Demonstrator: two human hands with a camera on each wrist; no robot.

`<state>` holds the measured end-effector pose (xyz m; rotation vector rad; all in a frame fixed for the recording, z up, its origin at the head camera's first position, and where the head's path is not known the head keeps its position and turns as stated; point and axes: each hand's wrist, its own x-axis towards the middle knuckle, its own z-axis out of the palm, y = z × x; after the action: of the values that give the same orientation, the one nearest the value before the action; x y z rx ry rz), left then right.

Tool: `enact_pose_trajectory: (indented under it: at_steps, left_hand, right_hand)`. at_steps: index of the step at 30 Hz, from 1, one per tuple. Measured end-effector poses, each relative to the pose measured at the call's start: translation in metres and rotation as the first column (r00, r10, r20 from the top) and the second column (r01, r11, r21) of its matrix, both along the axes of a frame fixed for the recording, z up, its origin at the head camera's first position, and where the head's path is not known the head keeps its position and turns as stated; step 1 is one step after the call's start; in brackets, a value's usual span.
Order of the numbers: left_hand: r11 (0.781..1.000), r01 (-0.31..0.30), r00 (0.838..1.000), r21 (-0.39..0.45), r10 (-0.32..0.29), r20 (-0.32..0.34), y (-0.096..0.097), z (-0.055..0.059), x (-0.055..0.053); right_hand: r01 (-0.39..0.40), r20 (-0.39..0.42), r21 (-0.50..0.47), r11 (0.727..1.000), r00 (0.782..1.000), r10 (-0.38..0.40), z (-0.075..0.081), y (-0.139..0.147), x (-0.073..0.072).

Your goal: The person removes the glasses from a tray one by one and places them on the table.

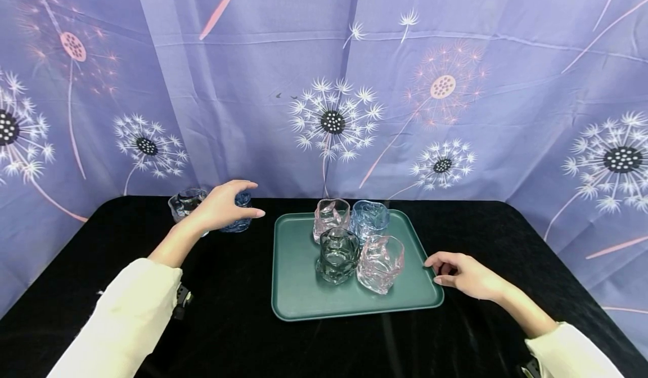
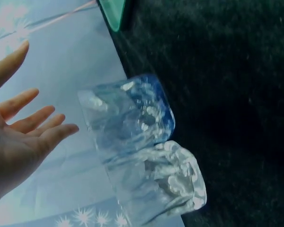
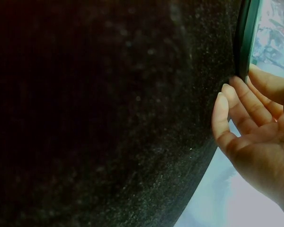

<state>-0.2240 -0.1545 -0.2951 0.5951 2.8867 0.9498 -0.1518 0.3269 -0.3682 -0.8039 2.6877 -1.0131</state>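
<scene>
Probably slick and fragile, the blue glass (image 2: 135,113) left of the green tray (image 1: 297,268) is best gripped midway up; the left hand (image 1: 223,205) is spread, empty, and the tray is pinched by the right hand (image 1: 467,277).

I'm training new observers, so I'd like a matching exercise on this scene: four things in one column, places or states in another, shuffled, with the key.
Things
1. Left hand
2. Right hand
3. Dark glass
4. Tray

Places or states
A. Fingers at the tray's right edge
B. Green, lying on the black cloth
C. Near the blue glass that is off the tray
D. Standing on the tray, among other glasses

Right pairs: 1-C, 2-A, 3-D, 4-B
</scene>
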Motion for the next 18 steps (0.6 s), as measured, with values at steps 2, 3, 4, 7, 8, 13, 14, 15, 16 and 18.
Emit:
enact_pose_trajectory:
  at_steps: [2, 3, 4, 7, 8, 13, 14, 15, 16, 18]
  left_hand:
    - [1.0, 0.013, 1.0, 0.001, -0.013, -0.014, 0.005, -0.002, 0.0]
    - [1.0, 0.024, 0.999, -0.001, -0.024, -0.023, 0.007, -0.004, -0.001]
    - [0.999, 0.032, 0.999, -0.002, -0.033, -0.03, 0.009, -0.006, -0.001]
    - [0.998, 0.056, 0.998, 0.0, -0.056, -0.041, 0.017, -0.008, -0.002]
    - [0.998, 0.064, 0.997, 0.001, -0.063, -0.042, 0.02, -0.009, -0.002]
    - [0.996, 0.085, 0.996, 0.021, -0.085, -0.004, 0.031, -0.011, -0.001]
    - [0.996, 0.087, 0.996, 0.027, -0.088, 0.008, 0.033, -0.011, -0.001]
    - [0.995, 0.089, 0.996, 0.033, -0.09, 0.019, 0.036, -0.012, -0.001]
    - [0.995, 0.09, 0.995, 0.037, -0.091, 0.025, 0.038, -0.012, -0.001]
    - [0.994, 0.094, 0.995, 0.047, -0.095, 0.031, 0.043, -0.013, 0.0]
  right_hand:
    - [0.002, 0.003, 0.002, 1.0, 1.0, -0.002, 0.0, 0.0, 0.0]
    - [0.004, 0.006, 0.004, 1.0, 1.0, -0.004, 0.001, 0.0, 0.0]
    - [0.005, 0.008, 0.004, 1.0, 1.0, -0.005, 0.001, -0.001, 0.0]
    - [0.006, 0.013, 0.004, 1.0, 1.0, -0.006, 0.001, -0.001, 0.001]
    - [0.006, 0.015, 0.004, 1.0, 1.0, -0.006, 0.002, -0.001, 0.001]
    - [0.007, 0.003, 0.012, 1.0, 1.0, -0.007, 0.001, -0.001, 0.001]
    - [0.008, 0.002, 0.015, 1.0, 1.0, -0.008, 0.001, -0.001, 0.001]
    - [0.009, 0.001, 0.018, 1.0, 1.0, -0.01, 0.001, -0.001, 0.001]
    - [0.012, 0.004, 0.02, 1.0, 1.0, -0.012, 0.001, -0.001, 0.0]
    - [0.013, 0.006, 0.021, 1.0, 1.0, -0.013, 0.001, -0.001, 0.0]
